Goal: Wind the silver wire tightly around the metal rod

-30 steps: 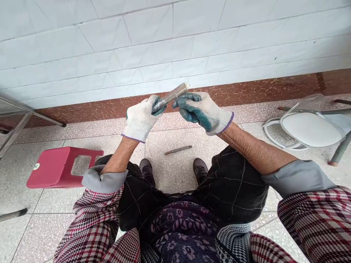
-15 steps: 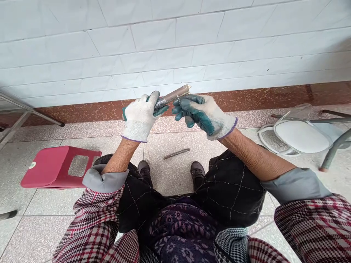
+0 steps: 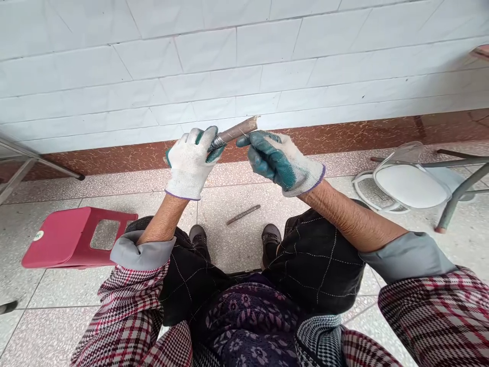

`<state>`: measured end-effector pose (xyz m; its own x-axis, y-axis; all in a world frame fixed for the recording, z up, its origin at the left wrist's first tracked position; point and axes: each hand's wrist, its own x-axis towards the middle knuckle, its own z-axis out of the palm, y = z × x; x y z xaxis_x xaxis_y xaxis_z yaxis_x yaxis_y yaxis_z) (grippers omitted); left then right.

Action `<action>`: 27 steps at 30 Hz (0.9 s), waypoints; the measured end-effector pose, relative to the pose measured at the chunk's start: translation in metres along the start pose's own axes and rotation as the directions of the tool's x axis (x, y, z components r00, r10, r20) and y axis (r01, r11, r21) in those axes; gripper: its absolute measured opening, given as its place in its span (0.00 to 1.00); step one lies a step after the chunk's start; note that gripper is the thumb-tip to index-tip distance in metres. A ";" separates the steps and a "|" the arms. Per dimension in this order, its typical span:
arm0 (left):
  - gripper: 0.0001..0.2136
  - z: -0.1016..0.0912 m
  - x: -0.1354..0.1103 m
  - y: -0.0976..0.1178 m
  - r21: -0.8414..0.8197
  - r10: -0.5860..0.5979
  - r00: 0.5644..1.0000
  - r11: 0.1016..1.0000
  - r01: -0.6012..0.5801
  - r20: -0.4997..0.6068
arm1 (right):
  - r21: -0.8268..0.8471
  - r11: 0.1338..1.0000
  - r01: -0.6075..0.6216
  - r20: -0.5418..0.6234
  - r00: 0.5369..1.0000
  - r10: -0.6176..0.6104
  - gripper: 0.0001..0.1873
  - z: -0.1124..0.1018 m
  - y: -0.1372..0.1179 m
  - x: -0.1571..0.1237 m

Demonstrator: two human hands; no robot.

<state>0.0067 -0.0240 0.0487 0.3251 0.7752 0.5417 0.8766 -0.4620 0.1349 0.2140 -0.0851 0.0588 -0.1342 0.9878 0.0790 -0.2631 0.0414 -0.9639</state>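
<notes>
My left hand point(image 3: 194, 160), in a white knit glove with a green coated palm, is closed round a brown rod point(image 3: 239, 130). The rod slants up to the right, and its far end looks rough and pale. Shiny wire point(image 3: 217, 142) is coiled round the rod beside my left fingers. A thin strand of it crosses the rod towards my right hand point(image 3: 275, 159), gloved the same way. The right fingers are pinched together on that strand, just below the rod's free end. My left palm hides the rod's lower end.
A dark, ridged bar point(image 3: 243, 214) lies on the speckled floor between my shoes. To the left is a red plastic stool point(image 3: 63, 237), to the right a white round-seated chair point(image 3: 412, 187) near metal legs. A tiled wall point(image 3: 214, 76) stands in front.
The rod has turned slightly in my left hand, so its end looks different. My right fingers have curled in closer and moved slightly about the strand. The whole view has shifted a little.
</notes>
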 end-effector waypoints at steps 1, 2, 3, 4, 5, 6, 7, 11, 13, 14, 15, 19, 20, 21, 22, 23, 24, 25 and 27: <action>0.18 0.000 0.000 -0.001 0.007 0.003 1.000 1.000 -0.003 -0.006 | 0.007 1.000 -0.007 0.010 1.000 0.007 0.19 0.000 0.000 0.000; 0.19 0.000 0.000 -0.001 0.016 0.006 1.000 1.000 -0.006 -0.010 | 0.011 1.000 -0.014 0.020 1.000 0.013 0.19 0.000 0.001 0.000; 0.19 0.000 0.000 -0.001 0.026 0.010 1.000 1.000 -0.010 -0.011 | 0.016 1.000 -0.020 0.031 0.999 0.019 0.18 0.000 0.002 0.001; 0.19 0.000 0.000 -0.001 0.036 0.013 1.000 0.999 -0.012 -0.010 | 0.025 0.999 -0.023 0.041 0.999 0.022 0.18 0.000 0.003 0.001; 0.19 0.000 -0.001 -0.001 0.046 0.015 1.000 0.999 -0.015 -0.007 | 0.036 0.999 -0.025 0.050 0.998 0.023 0.16 0.000 0.004 0.001; 0.19 -0.001 -0.001 -0.001 0.055 0.018 1.000 0.998 -0.018 -0.003 | 0.048 0.999 -0.025 0.057 0.998 0.022 0.15 0.000 0.005 0.001; 0.19 -0.001 -0.002 0.000 0.062 0.024 1.000 0.998 -0.024 0.002 | 0.059 0.998 -0.024 0.063 0.998 0.021 0.14 0.000 0.005 0.002; 0.19 -0.003 -0.002 0.000 0.062 0.047 0.999 0.997 -0.048 0.017 | 0.061 0.997 -0.038 0.101 0.994 0.032 0.14 -0.003 0.008 0.004; 0.19 -0.002 -0.002 0.000 0.057 0.042 0.999 0.997 -0.043 0.021 | 0.031 0.998 -0.049 0.112 0.993 0.045 0.15 -0.005 0.009 0.006; 0.19 -0.001 -0.002 0.000 0.058 0.039 0.999 0.998 -0.040 0.027 | 0.008 0.998 -0.055 0.107 0.993 0.054 0.16 -0.006 0.009 0.006; 0.19 -0.001 -0.003 0.001 0.059 0.037 0.999 0.997 -0.039 0.035 | -0.016 0.998 -0.060 0.095 0.994 0.061 0.17 -0.006 0.010 0.005; 0.18 0.005 -0.007 0.006 0.055 0.076 0.995 0.995 -0.079 0.063 | -0.063 0.996 -0.065 0.028 0.997 0.067 0.19 -0.007 0.010 -0.001; 0.18 0.007 -0.008 0.007 0.044 0.093 0.993 0.994 -0.097 0.073 | -0.067 0.996 -0.062 0.014 0.998 0.063 0.20 -0.008 0.009 -0.002; 0.18 0.009 -0.007 0.007 0.035 0.101 0.991 0.994 -0.104 0.086 | -0.076 0.994 -0.074 0.020 0.997 0.076 0.19 -0.009 0.009 -0.003; 0.19 0.011 -0.007 0.007 0.029 0.113 0.989 0.993 -0.116 0.099 | -0.076 0.993 -0.092 0.021 0.995 0.094 0.18 -0.010 0.010 -0.003; 0.19 0.013 -0.006 0.008 0.032 0.124 0.986 0.991 -0.129 0.108 | -0.071 0.991 -0.116 0.013 0.993 0.117 0.17 -0.012 0.010 -0.004; 0.19 0.015 -0.006 0.008 0.036 0.135 0.984 0.989 -0.140 0.115 | -0.059 0.988 -0.145 0.003 0.989 0.145 0.18 -0.014 0.011 -0.004; 0.19 0.017 -0.006 0.008 0.041 0.143 0.982 0.988 -0.149 0.120 | -0.049 0.985 -0.164 -0.006 0.986 0.164 0.18 -0.015 0.012 -0.004; 0.19 0.020 -0.007 0.010 0.041 0.164 0.978 0.984 -0.171 0.132 | -0.048 0.980 -0.191 -0.016 0.982 0.190 0.18 -0.018 0.016 -0.005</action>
<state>0.0201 -0.0255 0.0298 0.5086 0.7389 0.4419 0.8219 -0.5697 0.0066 0.2277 -0.0865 0.0389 -0.1670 0.9798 -0.1099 -0.1865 -0.1408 -0.9723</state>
